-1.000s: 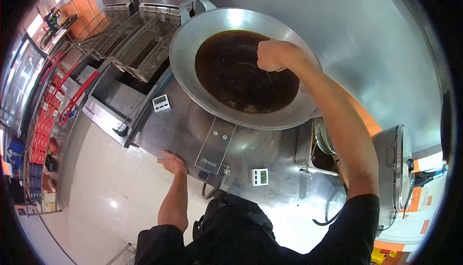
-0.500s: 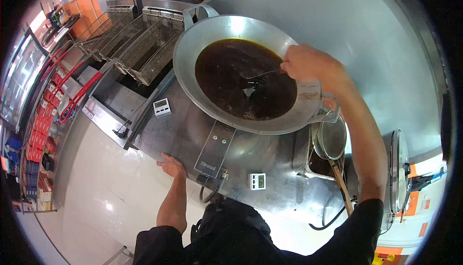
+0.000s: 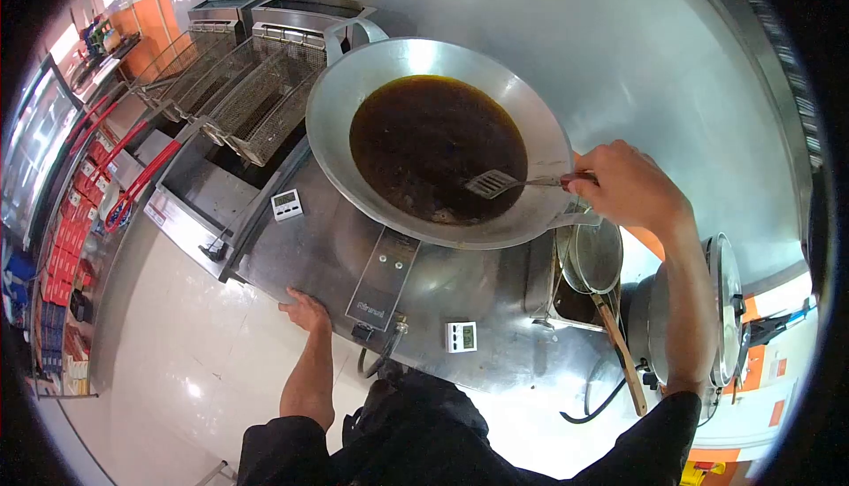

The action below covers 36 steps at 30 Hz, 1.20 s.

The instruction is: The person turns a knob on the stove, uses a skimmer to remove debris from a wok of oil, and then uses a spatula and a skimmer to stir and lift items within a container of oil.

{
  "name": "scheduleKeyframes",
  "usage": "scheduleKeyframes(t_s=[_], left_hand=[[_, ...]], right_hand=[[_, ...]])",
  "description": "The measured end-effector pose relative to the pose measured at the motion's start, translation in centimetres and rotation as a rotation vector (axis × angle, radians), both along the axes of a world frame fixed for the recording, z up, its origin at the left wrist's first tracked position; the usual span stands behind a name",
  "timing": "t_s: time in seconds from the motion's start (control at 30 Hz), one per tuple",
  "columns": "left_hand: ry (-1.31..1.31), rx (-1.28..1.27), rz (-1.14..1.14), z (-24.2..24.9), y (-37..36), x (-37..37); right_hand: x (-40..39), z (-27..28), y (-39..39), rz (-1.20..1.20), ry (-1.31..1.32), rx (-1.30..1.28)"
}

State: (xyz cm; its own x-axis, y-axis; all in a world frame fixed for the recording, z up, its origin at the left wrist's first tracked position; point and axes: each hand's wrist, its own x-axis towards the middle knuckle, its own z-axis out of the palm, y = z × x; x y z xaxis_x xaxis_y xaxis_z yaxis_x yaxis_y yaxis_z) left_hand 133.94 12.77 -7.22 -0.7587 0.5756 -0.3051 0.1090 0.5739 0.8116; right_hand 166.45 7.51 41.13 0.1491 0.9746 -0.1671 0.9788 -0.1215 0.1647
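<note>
My right hand (image 3: 630,183) is closed around the handle of a slotted metal spatula (image 3: 497,183), beside the right rim of a large metal wok (image 3: 336,159). The spatula's slotted head shows above the dark brown liquid (image 3: 433,141) in the wok, near its right side. At the front left edge of the steel counter (image 3: 424,283), my left hand (image 3: 307,311) rests with its fingers apart and holds nothing. Two small white timers lie on the counter, one (image 3: 286,205) at the left and one (image 3: 462,337) near the front.
Wire fryer baskets (image 3: 265,88) with red handles stand over fryers at the left. A round strainer (image 3: 597,256) with a wooden handle lies over a container at the right. Beyond it is a lidded metal pot (image 3: 725,309). A hose hangs at the counter's front edge.
My right hand has moved right and down from over the wok, bringing the spatula toward the wok's right side. The spatula head now shows clearly. My left hand stays at the counter edge.
</note>
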Motion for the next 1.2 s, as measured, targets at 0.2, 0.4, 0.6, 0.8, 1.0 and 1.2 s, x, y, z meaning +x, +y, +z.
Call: scheduleKeyframes(t_s=[0.2,0.4,0.6,0.8,1.0,1.2], left_hand=[[0.013,0.019,-0.001,-1.3,0.2,-0.2],[0.016,-0.014,0.002,0.4,0.0,0.0],[0.021,-0.022,0.035,0.3,0.2,0.2],[0.049,0.002,0.021,-0.4,0.2,0.0],[0.055,0.01,0.045,0.2,0.3,0.2],[0.034,0.014,0.012,2.2,-0.2,0.3]], right_hand=[[1.6,-2.1,2.5,-0.052,0.09,-0.145],[3.0,-5.0,5.3,0.057,0.168,-0.145],[2.5,-6.8,7.6,0.028,0.213,-0.09],[4.2,-9.3,11.0,0.177,0.283,-0.019],[3.3,-10.6,12.5,0.168,0.323,0.057],[2.0,-10.7,12.5,0.12,0.321,0.126]])
